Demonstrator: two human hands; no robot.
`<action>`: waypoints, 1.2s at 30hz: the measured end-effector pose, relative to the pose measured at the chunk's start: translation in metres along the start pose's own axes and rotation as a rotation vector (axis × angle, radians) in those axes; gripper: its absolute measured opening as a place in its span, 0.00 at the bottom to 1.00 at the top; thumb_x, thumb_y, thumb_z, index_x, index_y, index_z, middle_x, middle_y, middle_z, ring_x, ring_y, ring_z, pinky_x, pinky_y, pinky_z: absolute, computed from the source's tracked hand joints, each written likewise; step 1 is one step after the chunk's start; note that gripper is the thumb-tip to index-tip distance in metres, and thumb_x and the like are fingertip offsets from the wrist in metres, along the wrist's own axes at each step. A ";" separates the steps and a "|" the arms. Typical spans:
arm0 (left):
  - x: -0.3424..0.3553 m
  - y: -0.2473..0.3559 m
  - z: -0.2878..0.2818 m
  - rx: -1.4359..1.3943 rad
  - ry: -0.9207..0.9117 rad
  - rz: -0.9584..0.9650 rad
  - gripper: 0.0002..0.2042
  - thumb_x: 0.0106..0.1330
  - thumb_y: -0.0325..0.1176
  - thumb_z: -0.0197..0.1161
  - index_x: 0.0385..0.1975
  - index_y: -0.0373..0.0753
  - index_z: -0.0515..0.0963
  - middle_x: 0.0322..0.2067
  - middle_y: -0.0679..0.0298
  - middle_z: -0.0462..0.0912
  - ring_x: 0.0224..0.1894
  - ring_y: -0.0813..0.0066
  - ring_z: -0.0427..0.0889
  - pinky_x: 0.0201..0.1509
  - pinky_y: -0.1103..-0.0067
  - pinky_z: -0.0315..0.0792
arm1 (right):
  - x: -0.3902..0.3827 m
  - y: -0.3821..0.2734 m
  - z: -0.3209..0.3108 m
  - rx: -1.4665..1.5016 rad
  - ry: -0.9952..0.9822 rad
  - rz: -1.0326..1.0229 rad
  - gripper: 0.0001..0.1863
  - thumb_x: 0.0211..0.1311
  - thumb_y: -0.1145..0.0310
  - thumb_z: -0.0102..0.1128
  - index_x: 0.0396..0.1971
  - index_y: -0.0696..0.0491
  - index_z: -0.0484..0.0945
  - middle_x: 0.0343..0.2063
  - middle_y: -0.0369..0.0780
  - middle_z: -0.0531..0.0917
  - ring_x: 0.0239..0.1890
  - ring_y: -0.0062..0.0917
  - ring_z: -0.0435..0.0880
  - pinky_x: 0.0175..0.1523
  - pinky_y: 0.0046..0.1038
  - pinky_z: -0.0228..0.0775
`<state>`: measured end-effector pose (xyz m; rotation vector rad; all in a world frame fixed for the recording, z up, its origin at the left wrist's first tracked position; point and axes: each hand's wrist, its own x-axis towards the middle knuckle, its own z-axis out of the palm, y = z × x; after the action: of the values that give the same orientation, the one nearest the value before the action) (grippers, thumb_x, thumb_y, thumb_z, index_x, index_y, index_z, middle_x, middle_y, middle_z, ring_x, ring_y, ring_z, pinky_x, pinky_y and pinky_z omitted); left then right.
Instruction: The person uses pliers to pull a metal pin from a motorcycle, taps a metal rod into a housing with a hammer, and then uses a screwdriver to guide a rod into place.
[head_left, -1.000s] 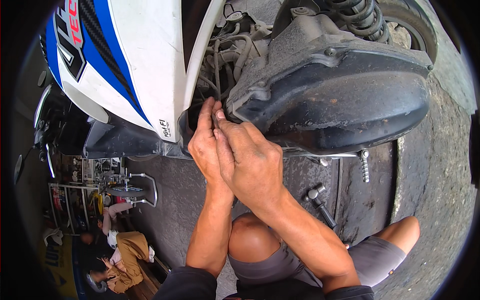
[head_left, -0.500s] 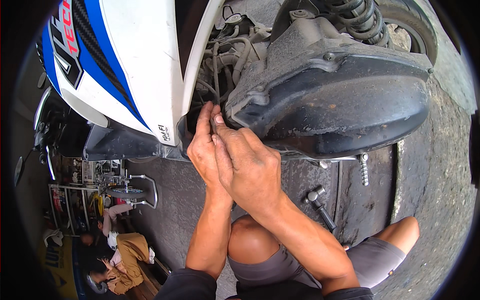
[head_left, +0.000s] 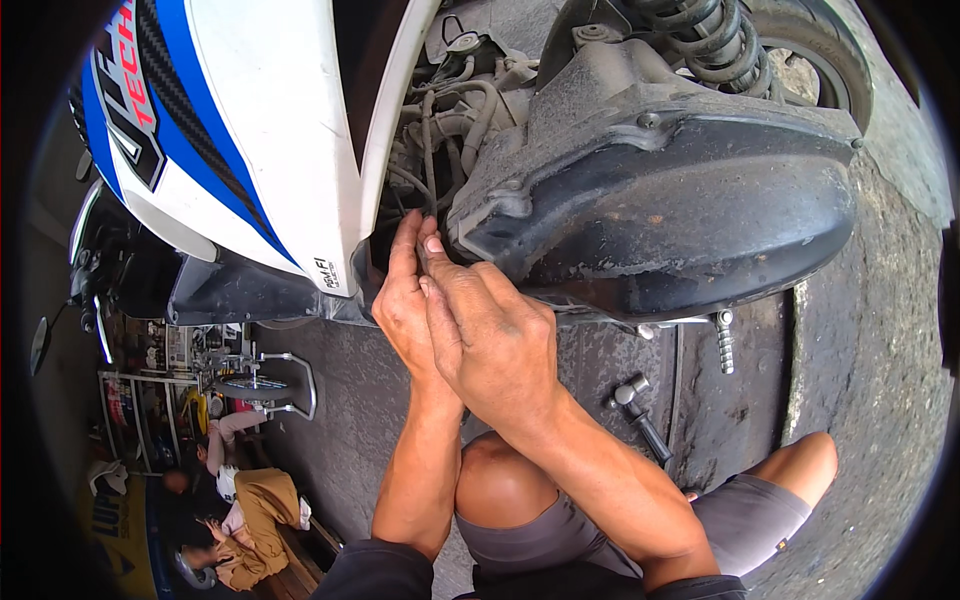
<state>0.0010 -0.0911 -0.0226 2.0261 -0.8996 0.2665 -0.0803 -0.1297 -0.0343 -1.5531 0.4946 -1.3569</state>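
Both of my hands are together at the gap between a scooter's white and blue side panel point(head_left: 270, 110) and its dusty engine casing point(head_left: 690, 210). My left hand point(head_left: 400, 318) has its fingers pressed together and reaching into the gap. My right hand point(head_left: 495, 330) lies against it from the right, fingers closed, thumb along the left hand. Their fingertips meet at the lower end of a thin dark hose point(head_left: 428, 150). What they pinch there is mostly hidden by the fingers and shadow. More grimy hoses and wires point(head_left: 480, 120) run just beyond the fingertips.
A ratchet-like tool with a black handle point(head_left: 640, 415) lies on the floor to the right. The kickstart lever point(head_left: 724, 342) sticks out below the casing. A coil spring point(head_left: 715, 50) and rear wheel point(head_left: 815, 50) are at far right. People sit on a bench point(head_left: 300, 560) at lower left.
The view has shifted slightly, and my hands have moved only a little at the same spot. Their closed fingers remain at the hose end.
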 end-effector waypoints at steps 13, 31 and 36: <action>0.000 0.000 0.001 0.082 0.034 0.004 0.20 0.79 0.38 0.58 0.61 0.29 0.77 0.45 0.57 0.89 0.46 0.77 0.85 0.53 0.81 0.77 | 0.000 0.000 0.000 0.029 0.005 -0.001 0.13 0.62 0.78 0.66 0.47 0.62 0.84 0.31 0.46 0.85 0.28 0.37 0.88 0.33 0.32 0.81; -0.005 -0.007 0.011 -0.228 0.184 0.093 0.15 0.79 0.30 0.53 0.59 0.30 0.77 0.50 0.51 0.87 0.52 0.64 0.86 0.60 0.71 0.80 | 0.017 -0.022 0.007 -0.052 0.050 0.066 0.10 0.63 0.70 0.65 0.40 0.58 0.86 0.29 0.47 0.85 0.29 0.43 0.88 0.34 0.37 0.80; -0.006 0.004 0.011 0.114 0.280 0.088 0.13 0.77 0.25 0.53 0.55 0.29 0.79 0.45 0.50 0.89 0.47 0.62 0.89 0.51 0.70 0.81 | -0.018 -0.010 -0.029 0.090 -0.109 0.237 0.11 0.65 0.70 0.65 0.43 0.58 0.86 0.29 0.49 0.86 0.33 0.40 0.88 0.37 0.35 0.80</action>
<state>-0.0081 -0.0980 -0.0293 1.9911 -0.8126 0.6465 -0.1150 -0.1223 -0.0375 -1.4372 0.5243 -1.0938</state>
